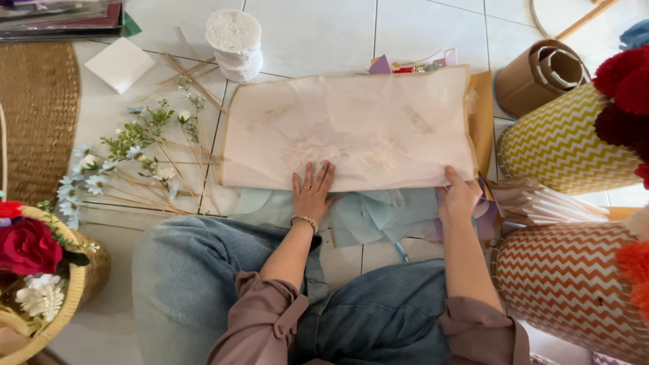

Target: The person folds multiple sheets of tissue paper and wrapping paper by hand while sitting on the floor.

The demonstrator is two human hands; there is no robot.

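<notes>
White tiled floor (318,27) served as work surface; person sat on it in jeans. Woven mat (37,115) at far left, artificial flower stems (135,159) beside it, foam roll (234,42) up top, zigzag-patterned cylinders (561,142) at right w/ pompoms. Translucent paper sheet (351,128) lay flat over brown paper, centre of floor. Left hand (311,192) pressed flat on sheet's near edge, fingers spread, ring + bracelet. Right hand (458,196) pinched sheet's near right corner, thumb on top, other fingers under, hidden. Light blue tissue (378,216) btwn hands.
</notes>
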